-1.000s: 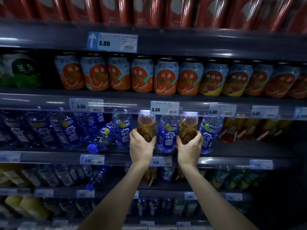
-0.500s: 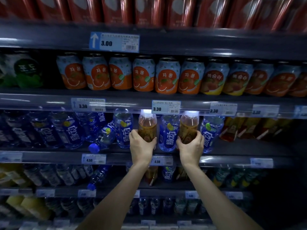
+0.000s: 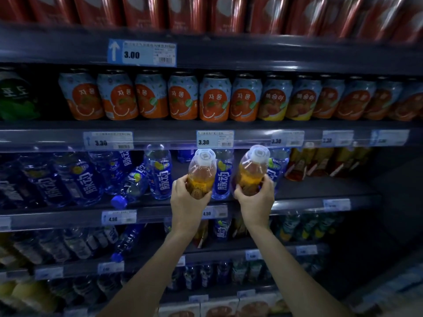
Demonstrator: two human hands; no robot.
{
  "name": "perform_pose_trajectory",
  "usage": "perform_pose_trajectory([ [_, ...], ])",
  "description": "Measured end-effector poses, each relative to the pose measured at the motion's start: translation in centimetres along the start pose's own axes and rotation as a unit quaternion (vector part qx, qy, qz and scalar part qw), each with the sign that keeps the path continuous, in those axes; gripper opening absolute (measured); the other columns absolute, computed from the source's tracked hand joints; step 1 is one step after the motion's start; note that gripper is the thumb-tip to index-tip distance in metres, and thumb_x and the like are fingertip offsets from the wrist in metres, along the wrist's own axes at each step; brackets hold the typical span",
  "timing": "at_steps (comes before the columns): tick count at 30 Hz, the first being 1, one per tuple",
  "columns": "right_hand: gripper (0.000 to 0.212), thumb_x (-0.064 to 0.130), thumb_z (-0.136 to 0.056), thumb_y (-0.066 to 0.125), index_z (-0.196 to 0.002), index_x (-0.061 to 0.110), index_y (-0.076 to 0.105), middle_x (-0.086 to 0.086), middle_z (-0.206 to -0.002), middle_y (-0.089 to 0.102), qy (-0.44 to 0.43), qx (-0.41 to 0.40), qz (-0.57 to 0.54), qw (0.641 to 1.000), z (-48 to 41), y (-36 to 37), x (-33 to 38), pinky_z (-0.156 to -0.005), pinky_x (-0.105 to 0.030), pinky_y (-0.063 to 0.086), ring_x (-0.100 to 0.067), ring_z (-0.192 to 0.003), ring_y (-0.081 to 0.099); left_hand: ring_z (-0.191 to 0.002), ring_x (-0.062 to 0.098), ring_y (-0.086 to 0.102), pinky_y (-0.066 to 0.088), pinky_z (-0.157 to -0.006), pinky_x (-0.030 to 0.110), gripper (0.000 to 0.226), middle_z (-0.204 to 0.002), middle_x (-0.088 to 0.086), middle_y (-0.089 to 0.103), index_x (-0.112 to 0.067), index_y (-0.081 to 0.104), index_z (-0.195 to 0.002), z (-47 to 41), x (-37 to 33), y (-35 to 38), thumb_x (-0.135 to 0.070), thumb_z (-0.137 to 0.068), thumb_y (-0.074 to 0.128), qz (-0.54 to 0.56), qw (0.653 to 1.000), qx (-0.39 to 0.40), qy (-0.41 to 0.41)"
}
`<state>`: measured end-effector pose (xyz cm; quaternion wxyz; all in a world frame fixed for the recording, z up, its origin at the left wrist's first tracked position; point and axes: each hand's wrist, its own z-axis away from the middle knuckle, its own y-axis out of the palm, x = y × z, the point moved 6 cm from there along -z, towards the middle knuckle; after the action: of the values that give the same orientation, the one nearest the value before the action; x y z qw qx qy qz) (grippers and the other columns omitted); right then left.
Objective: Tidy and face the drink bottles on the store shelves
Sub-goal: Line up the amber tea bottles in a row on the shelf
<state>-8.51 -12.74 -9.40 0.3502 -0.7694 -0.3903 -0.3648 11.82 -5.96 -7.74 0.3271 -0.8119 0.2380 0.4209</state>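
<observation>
My left hand (image 3: 186, 200) grips the lower body of an amber drink bottle (image 3: 202, 172) with a clear cap. My right hand (image 3: 256, 200) grips a second amber bottle (image 3: 251, 171) of the same kind. Both bottles are out in front of the third shelf (image 3: 68, 217), tilted with their caps toward me. Between them a blue bottle (image 3: 223, 179) stands upright on the shelf. More blue bottles (image 3: 160, 175) fill the shelf to the left, and one blue bottle (image 3: 131, 187) lies tipped over with its cap at the edge.
Orange and peach cans (image 3: 215, 97) line the shelf above, red cans (image 3: 190, 10) the top one. Dark amber bottles (image 3: 302, 163) stand right of my hands. Price tags (image 3: 215, 139) run along the shelf rails. Lower shelves hold more bottles, one blue bottle (image 3: 128, 243) tipped.
Both hands have drawn the two amber bottles out from under the shelf rail and tilted them toward me, so their caps now show.
</observation>
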Motion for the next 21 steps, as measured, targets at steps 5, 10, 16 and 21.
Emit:
perform_pose_trajectory([
  [5, 0.069, 0.032, -0.072, 0.079, -0.129, 0.017, 0.045, 0.015, -0.113, 0.040, -0.007, 0.014, 0.025, 1.000, 2.4, -2.1, -0.1, -0.082, -0.003, 0.033, 0.004, -0.102, 0.042, -0.096, 0.013, 0.053, 0.047, -0.080, 0.024, 0.061, -0.106, 0.000, 0.052, -0.012, 0.053, -0.114, 2.0, -0.6, 0.2, -0.023, -0.065, 0.087, 0.011, 0.999, 0.041, 0.025],
  [10, 0.063, 0.035, -0.070, 0.077, -0.124, 0.024, 0.046, 0.015, -0.111, 0.042, -0.008, -0.014, 0.040, 0.999, 2.6, -5.8, -0.3, -0.084, -0.020, 0.043, -0.003, -0.101, 0.049, -0.092, 0.004, 0.050, 0.036, -0.073, 0.008, 0.061, -0.104, -0.005, 0.053, -0.014, 0.054, -0.114, 3.7, -2.5, 1.9, -0.025, -0.064, 0.087, 0.026, 0.996, 0.073, 0.048],
  [16, 0.061, 0.040, -0.068, 0.076, -0.120, 0.030, 0.045, 0.009, -0.110, 0.047, 0.004, -0.045, 0.053, 0.998, 0.2, -11.4, -2.7, -0.081, -0.013, 0.040, 0.004, -0.095, 0.046, -0.093, 0.003, 0.048, 0.038, -0.075, 0.009, 0.064, -0.104, -0.008, 0.050, -0.016, 0.052, -0.117, 5.9, -5.2, 6.1, -0.027, -0.065, 0.087, 0.047, 0.994, 0.088, 0.046],
  [21, 0.063, 0.037, -0.068, 0.077, -0.122, 0.026, 0.047, 0.009, -0.111, 0.045, -0.004, -0.055, 0.061, 0.997, -3.4, -16.3, -6.2, -0.084, -0.018, 0.042, -0.004, -0.101, 0.050, -0.095, 0.007, 0.051, 0.041, -0.077, 0.014, 0.062, -0.105, -0.004, 0.054, -0.018, 0.051, -0.114, 7.7, -8.3, 11.8, -0.026, -0.065, 0.087, 0.063, 0.993, 0.093, 0.044],
])
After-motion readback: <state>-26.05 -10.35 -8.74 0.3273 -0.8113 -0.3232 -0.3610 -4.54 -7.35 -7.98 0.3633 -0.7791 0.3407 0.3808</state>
